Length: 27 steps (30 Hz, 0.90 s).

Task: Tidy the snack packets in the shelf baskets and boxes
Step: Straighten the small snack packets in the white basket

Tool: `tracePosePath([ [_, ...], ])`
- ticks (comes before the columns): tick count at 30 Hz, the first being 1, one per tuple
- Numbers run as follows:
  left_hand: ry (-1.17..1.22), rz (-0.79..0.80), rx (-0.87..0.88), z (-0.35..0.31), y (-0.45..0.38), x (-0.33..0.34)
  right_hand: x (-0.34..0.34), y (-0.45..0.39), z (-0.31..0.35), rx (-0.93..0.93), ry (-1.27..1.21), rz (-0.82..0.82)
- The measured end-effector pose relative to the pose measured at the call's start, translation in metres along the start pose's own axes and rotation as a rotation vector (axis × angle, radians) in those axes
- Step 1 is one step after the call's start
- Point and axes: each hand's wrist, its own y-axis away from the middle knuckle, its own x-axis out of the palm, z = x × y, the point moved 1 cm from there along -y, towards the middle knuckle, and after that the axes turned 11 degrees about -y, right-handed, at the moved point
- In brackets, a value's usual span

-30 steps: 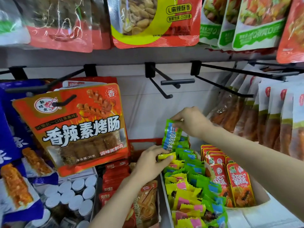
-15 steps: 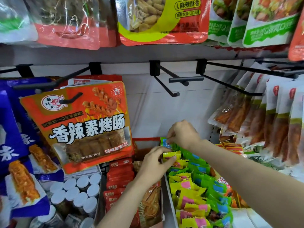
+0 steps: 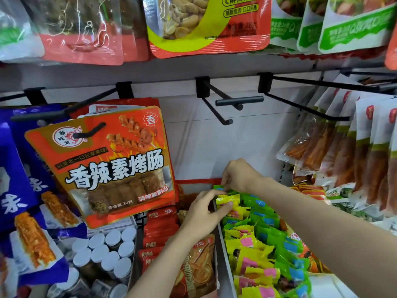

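Snack packets point(image 3: 257, 239), small green and yellow sachets, stand in rows in a white box point(image 3: 223, 261) on the lower shelf. Right hand point(image 3: 238, 175) pinches a green packet point(image 3: 219, 187) at the back end of the row, probably seating it upright behind the others. Left hand point(image 3: 204, 214) has fingers curled on the rear yellow packet point(image 3: 227, 200), apparently bracing the row so it does not topple. Nearby: large orange hanging bag point(image 3: 111, 166) just left, overhanging the red packets point(image 3: 160, 229); empty black peg hook point(image 3: 223, 104) above the hands; white-capped jars point(image 3: 103, 252) lower left. Reach is tight under the hook.
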Motion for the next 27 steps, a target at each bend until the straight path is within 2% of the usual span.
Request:
tracePosePath([
  [4, -0.010, -0.035, 0.020, 0.003, -0.001, 0.002, -0.002, -0.006, -0.002, -0.010, 0.023, 0.074],
  [9, -0.030, -0.011, 0.041, -0.001, -0.008, 0.001, -0.017, 0.008, -0.010, -0.027, -0.052, 0.041],
  [14, -0.201, -0.031, 0.029, -0.034, -0.005, -0.013, -0.047, 0.071, -0.019, -0.067, -0.190, -0.154],
  [17, -0.221, -0.087, 0.117, -0.068, 0.027, -0.022, -0.057, 0.130, -0.026, -0.082, -0.207, -0.235],
  [20, -0.218, -0.013, 0.346, -0.101, 0.077, -0.023, -0.055, 0.192, -0.033, -0.086, -0.204, -0.235],
  [22, -0.230, 0.074, 0.430, -0.115, 0.106, -0.019, -0.047, 0.225, -0.037, -0.120, -0.233, -0.207],
  [25, -0.391, 0.158, 0.432, -0.117, 0.125, -0.010, -0.028, 0.251, -0.038, -0.193, -0.212, -0.111],
  [27, -0.442, 0.160, 0.376, -0.113, 0.132, -0.006, -0.015, 0.255, -0.039, -0.218, -0.160, -0.111],
])
